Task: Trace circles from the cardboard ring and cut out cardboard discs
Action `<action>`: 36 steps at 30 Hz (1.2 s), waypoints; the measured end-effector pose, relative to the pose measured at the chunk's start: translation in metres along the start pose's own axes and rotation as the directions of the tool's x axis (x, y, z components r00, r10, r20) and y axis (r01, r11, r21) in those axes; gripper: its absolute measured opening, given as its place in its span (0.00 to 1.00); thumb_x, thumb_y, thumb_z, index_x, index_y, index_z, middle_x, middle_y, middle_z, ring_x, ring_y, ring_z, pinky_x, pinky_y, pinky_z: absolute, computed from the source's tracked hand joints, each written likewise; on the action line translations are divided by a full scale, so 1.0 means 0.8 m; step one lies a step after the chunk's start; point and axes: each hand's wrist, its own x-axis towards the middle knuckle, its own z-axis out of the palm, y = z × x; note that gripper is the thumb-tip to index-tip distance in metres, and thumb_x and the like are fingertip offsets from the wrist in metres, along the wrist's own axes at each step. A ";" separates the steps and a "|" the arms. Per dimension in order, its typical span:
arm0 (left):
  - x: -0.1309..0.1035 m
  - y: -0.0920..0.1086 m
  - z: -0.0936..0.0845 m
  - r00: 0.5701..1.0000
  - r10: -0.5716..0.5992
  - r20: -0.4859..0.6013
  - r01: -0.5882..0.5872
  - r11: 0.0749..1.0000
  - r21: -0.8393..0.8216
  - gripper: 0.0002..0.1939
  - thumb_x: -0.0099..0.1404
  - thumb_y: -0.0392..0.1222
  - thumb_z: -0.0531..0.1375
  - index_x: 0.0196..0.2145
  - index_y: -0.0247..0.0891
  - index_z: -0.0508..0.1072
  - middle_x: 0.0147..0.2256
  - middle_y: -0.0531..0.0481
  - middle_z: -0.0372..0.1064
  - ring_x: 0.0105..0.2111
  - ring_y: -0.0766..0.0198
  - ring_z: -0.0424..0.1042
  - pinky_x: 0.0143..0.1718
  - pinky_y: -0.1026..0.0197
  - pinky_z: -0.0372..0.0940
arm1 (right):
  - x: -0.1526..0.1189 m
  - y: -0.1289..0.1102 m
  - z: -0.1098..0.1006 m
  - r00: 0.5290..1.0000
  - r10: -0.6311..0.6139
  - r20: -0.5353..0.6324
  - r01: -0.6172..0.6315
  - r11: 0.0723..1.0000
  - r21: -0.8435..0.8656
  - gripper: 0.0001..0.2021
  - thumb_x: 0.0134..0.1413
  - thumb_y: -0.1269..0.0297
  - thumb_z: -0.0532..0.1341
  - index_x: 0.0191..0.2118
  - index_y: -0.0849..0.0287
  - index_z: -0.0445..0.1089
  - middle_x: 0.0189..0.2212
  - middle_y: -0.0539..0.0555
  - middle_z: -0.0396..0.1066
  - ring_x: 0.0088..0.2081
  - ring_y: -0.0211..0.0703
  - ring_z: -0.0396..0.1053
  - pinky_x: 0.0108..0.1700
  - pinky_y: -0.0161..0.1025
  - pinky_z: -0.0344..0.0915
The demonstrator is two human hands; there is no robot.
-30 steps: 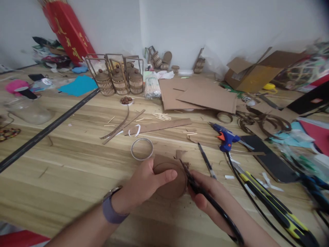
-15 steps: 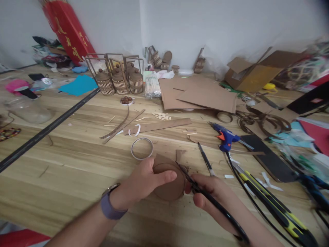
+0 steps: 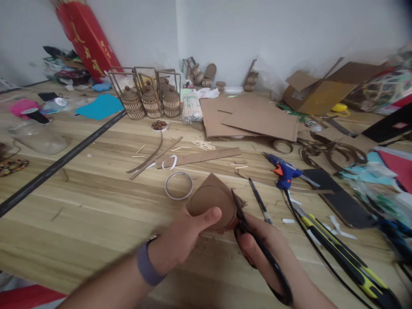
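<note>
My left hand [image 3: 189, 231] grips a piece of brown cardboard [image 3: 212, 199], its thumb lying flat across the top. A round outline is drawn on the cardboard; one pointed corner sticks out at the far side, while the near and right edges are trimmed along the curve. In my right hand [image 3: 260, 240] is a pair of black-handled scissors [image 3: 244, 214], with fingers through the loops. The blades point away from me and lie at the right edge of the cardboard. Just beyond the left side sits a roll of tape [image 3: 179, 186].
A pen [image 3: 259, 199], a blue glue gun [image 3: 283, 169] and a yellow-black utility knife [image 3: 347, 257] lie to the right. Cardboard sheets [image 3: 251, 116], several small lidded baskets [image 3: 149, 101] and an open box [image 3: 315, 92] stand at the back. Cardboard strips [image 3: 202, 157] and sticks lie mid-table.
My left hand has turned the cardboard, so its corner now points away and it sits slightly higher in view. The scissors have swung steeper at its right edge.
</note>
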 end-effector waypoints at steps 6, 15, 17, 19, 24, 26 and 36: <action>-0.002 0.004 0.001 0.994 -0.017 -0.108 0.026 0.996 0.086 0.20 0.54 0.49 0.74 0.43 0.38 0.82 0.48 0.44 0.80 0.51 0.47 0.76 0.55 0.49 0.67 | 0.000 0.020 0.008 0.997 -0.082 -0.005 0.082 0.996 0.017 0.38 0.50 0.20 0.42 0.25 0.54 0.61 0.18 0.46 0.57 0.19 0.38 0.53 0.21 0.36 0.51; -0.006 0.010 0.002 0.996 -0.035 -0.080 0.049 0.981 0.185 0.18 0.55 0.48 0.72 0.43 0.37 0.83 0.43 0.45 0.82 0.46 0.49 0.78 0.51 0.52 0.69 | 0.000 0.006 -0.004 0.997 -0.032 0.075 0.028 0.998 0.048 0.37 0.50 0.21 0.45 0.23 0.54 0.60 0.18 0.46 0.57 0.20 0.39 0.53 0.22 0.36 0.49; -0.006 0.012 0.002 0.999 -0.016 -0.047 0.024 0.983 0.182 0.18 0.56 0.48 0.72 0.43 0.38 0.83 0.43 0.46 0.82 0.46 0.51 0.78 0.50 0.53 0.70 | -0.001 0.007 -0.004 0.998 0.000 0.069 -0.005 0.998 0.065 0.36 0.50 0.20 0.47 0.25 0.54 0.61 0.18 0.45 0.54 0.20 0.38 0.51 0.21 0.36 0.47; -0.005 0.013 0.001 1.000 -0.005 -0.019 0.008 0.984 0.178 0.17 0.57 0.48 0.71 0.43 0.39 0.83 0.43 0.47 0.82 0.45 0.52 0.78 0.48 0.55 0.70 | -0.004 0.009 -0.002 0.999 0.010 0.036 -0.013 0.997 0.070 0.37 0.49 0.20 0.48 0.26 0.55 0.63 0.17 0.45 0.52 0.20 0.37 0.49 0.20 0.35 0.45; -0.004 0.010 -0.003 0.999 -0.022 -0.031 0.026 0.989 0.148 0.16 0.55 0.48 0.73 0.40 0.39 0.83 0.40 0.48 0.83 0.43 0.53 0.79 0.46 0.57 0.70 | -0.011 0.007 0.002 1.000 0.009 -0.006 -0.008 0.995 0.104 0.38 0.49 0.21 0.49 0.28 0.57 0.68 0.16 0.43 0.49 0.18 0.36 0.46 0.20 0.35 0.43; -0.004 0.009 -0.003 0.999 -0.012 -0.040 0.017 0.994 0.104 0.19 0.55 0.50 0.73 0.42 0.39 0.83 0.41 0.48 0.83 0.46 0.51 0.78 0.48 0.56 0.70 | -0.012 0.007 0.003 0.999 0.042 0.005 -0.043 0.993 0.109 0.39 0.49 0.21 0.49 0.30 0.58 0.71 0.17 0.44 0.51 0.19 0.36 0.48 0.20 0.35 0.44; -0.004 0.021 -0.001 0.995 0.010 -0.101 0.017 0.965 0.263 0.22 0.57 0.51 0.71 0.46 0.38 0.81 0.47 0.45 0.81 0.50 0.47 0.76 0.51 0.52 0.69 | -0.002 0.008 0.002 0.996 0.012 0.087 -0.028 0.981 0.192 0.43 0.48 0.21 0.50 0.49 0.59 0.65 0.17 0.42 0.59 0.18 0.38 0.52 0.22 0.36 0.50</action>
